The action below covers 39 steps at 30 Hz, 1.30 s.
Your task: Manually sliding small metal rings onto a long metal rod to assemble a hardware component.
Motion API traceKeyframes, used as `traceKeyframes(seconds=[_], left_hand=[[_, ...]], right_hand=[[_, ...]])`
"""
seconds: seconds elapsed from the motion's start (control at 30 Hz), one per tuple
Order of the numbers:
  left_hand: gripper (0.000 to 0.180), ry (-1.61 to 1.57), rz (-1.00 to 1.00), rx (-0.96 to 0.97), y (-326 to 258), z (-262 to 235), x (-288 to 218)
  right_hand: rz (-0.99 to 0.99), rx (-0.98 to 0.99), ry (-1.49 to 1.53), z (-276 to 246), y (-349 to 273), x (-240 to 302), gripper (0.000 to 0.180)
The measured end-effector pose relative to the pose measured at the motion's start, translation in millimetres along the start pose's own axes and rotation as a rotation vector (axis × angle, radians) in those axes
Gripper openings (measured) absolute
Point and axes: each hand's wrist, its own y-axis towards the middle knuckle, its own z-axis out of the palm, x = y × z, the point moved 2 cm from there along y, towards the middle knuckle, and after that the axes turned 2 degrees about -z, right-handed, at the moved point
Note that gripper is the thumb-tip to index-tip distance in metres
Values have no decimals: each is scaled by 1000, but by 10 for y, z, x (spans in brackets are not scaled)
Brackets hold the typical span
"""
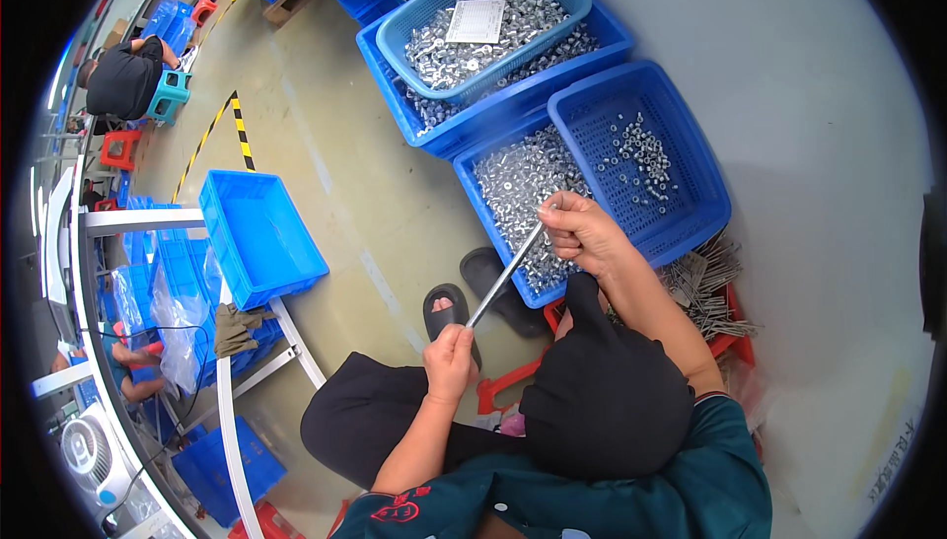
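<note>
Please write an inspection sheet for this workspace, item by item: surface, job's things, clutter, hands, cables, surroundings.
Surface: grey-green floor with a yellow-black stripe.
Job's things: thin metal rod held at both ends; blue crate of small metal parts; blue basket with few parts; light blue basket, full.
Clutter: loose metal pieces by the red stool; empty blue crate.
Hands: left hand grips the rod's lower end, right hand its upper end.
Cables: nothing seen clearly.
Surroundings: a seated person, stacked blue crates.
</note>
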Motion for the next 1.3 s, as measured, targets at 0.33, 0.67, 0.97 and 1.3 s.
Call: traceKeyframes(seconds=[0.33, 0.67, 0.97, 1.3], left_hand=[[24, -260, -306, 146, 103, 41, 11], [32, -292, -317, 262, 516, 210, -341], [43, -211, -269, 398, 960, 716, -1031], [41, 178, -261, 429, 616, 360, -1067]], right_hand=[[-262, -180, -827, -376, 148, -426, 34], [-888, -357, -1485, -282, -155, -386, 27], [-1401, -27, -1626, 128, -558, -86, 26], [-1171, -514, -1577, -377, -420, 304, 20]])
